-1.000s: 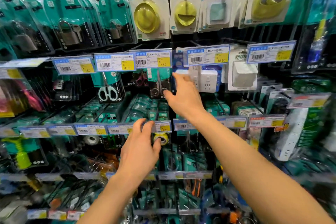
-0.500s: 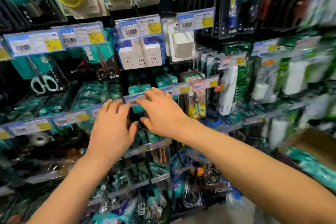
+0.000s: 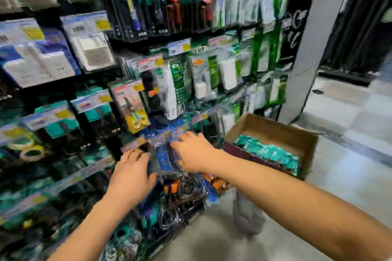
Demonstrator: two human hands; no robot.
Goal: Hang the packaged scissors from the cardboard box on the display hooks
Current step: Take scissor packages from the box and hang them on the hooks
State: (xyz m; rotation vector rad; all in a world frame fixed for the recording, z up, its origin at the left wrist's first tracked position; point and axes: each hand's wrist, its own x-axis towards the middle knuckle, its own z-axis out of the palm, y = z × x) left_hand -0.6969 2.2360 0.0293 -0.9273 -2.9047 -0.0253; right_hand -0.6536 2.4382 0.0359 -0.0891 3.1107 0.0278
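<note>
My left hand [image 3: 131, 174] and right hand [image 3: 195, 152] are at lower centre of the frame, fingers stretched out against blurred hanging packs [image 3: 162, 161], curled round nothing I can make out. The packaged scissors [image 3: 269, 151] are flat teal packets heaped in the open brown cardboard box [image 3: 273, 131] at right centre, just beyond my right forearm

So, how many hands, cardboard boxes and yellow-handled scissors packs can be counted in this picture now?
Hands: 2 (left hand, right hand)
Cardboard box: 1
Yellow-handled scissors pack: 1 seen at the front of its hook
Total: 4
The teal packs in the box are too blurred to count.
</note>
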